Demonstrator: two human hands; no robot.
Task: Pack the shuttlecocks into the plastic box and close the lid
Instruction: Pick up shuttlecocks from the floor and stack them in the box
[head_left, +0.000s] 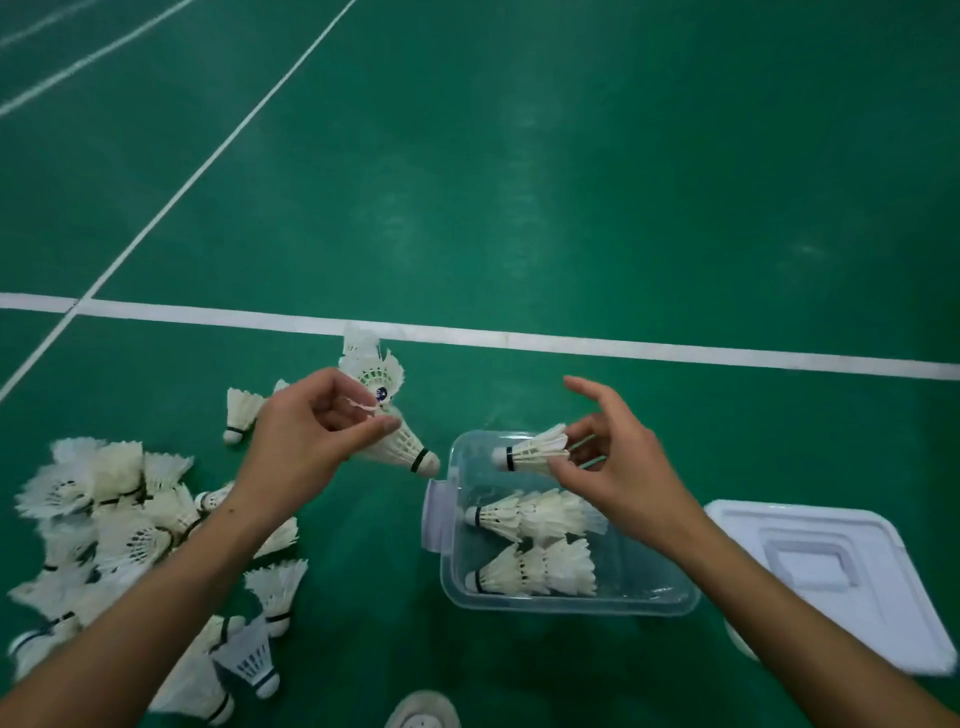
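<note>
Far left: loose pile of shuttlecocks (119, 525) on the green court floor (571, 182), feathers overlapping, cork ends w/ dark bands pointing various ways. A few strays lie just beside the pile toward the bottom, incl. one w/ a netted skirt (254, 660). One single shuttlecock (241, 410) lies apart, further up, near the left wrist.

Left hand (306, 436) is raised above the floor, thumb and forefinger pinched on the feather end of a shuttlecock (400, 447); its cork tip points right and down, close to the box's left handle but not touching. Just beyond that hand another shuttlecock (375, 366) sits w/ its open feather end toward the camera, near the white court line (519, 340).

Centre: clear plastic box (644, 597) on the floor, lid off, pale handle tab (435, 514) on its left side. Inside, two rows of shuttlecocks nested cork-into-feathers (535, 540), corks pointing left.

Right hand (618, 457) is over the box's far end, thumb and fingers pinching the feather end of a shuttlecock (535, 449), cork pointing left; forefinger sticks out free.

Right: white lid (831, 577) lies flat on the floor beside the box, apart from it. Bottom edge, centre: a white shoe tip (421, 712).
</note>
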